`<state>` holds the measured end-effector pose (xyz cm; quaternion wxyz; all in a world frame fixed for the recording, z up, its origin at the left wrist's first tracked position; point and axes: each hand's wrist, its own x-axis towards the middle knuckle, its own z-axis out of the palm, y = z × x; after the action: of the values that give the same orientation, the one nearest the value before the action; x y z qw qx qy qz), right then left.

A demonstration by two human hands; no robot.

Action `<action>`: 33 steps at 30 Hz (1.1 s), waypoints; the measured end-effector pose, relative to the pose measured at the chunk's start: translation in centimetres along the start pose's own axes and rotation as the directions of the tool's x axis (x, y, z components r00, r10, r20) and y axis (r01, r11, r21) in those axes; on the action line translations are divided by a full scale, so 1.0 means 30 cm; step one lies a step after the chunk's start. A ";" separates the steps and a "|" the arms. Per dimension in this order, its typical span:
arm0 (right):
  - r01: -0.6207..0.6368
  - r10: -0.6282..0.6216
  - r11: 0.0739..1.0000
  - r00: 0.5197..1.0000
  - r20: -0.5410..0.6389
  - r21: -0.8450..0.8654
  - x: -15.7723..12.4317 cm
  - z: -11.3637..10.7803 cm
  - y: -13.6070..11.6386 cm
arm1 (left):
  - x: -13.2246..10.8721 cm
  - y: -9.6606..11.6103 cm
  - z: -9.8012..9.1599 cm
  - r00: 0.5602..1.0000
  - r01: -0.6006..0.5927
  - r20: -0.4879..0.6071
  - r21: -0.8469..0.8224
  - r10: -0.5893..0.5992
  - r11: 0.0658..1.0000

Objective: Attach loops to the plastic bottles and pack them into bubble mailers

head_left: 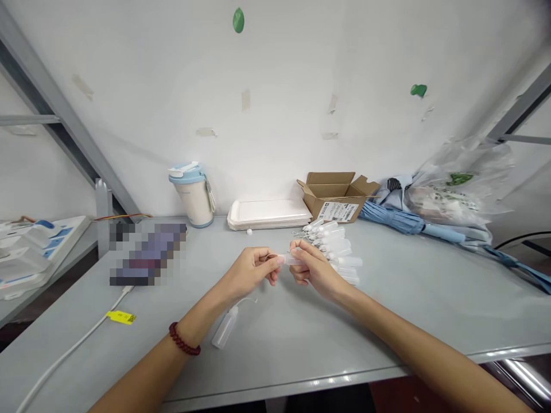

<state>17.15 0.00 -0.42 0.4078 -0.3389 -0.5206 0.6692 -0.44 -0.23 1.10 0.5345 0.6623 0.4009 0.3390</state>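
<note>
A small translucent plastic bottle [293, 260] is held level between my two hands over the grey table. My left hand [257, 265] pinches its narrow neck end, where a thin tube or cap strap shows faintly. My right hand [313, 264] has its fingers closed around the bottle's body, which they partly cover. Close beyond my right hand, several similar small bottles [338, 246] lie in a row with their nozzles pointing left. One more bottle [225, 327] lies on the table near my left wrist, a thin curved strip extending from its top. A small white cap [249, 232] sits farther back.
At the back stand a cream tumbler [193, 198] with a blue lid, a stack of white trays [269, 212] and an open cardboard box [338, 201]. A folded blue umbrella [396, 221] and a plastic bag [456, 189] lie right. A white cable [73, 350] crosses the left side.
</note>
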 end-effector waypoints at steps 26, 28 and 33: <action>-0.121 0.122 0.987 0.993 0.000 0.102 0.000 0.010 -0.014 | -0.003 -0.002 -0.001 0.985 -0.149 -0.032 0.340 0.170 0.929; -0.124 0.126 0.988 0.992 -0.009 0.093 -0.001 0.014 -0.016 | 0.000 -0.005 0.000 0.998 -0.063 -0.011 0.241 0.068 0.969; -0.132 0.132 0.988 0.991 -0.002 0.081 -0.008 0.023 -0.020 | 0.000 0.000 0.005 0.997 0.075 0.027 0.080 -0.077 0.994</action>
<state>16.77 -0.43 0.32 0.3778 -0.3581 -0.4680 0.7141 -0.30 -0.30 1.07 0.5265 0.6722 0.4308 0.2923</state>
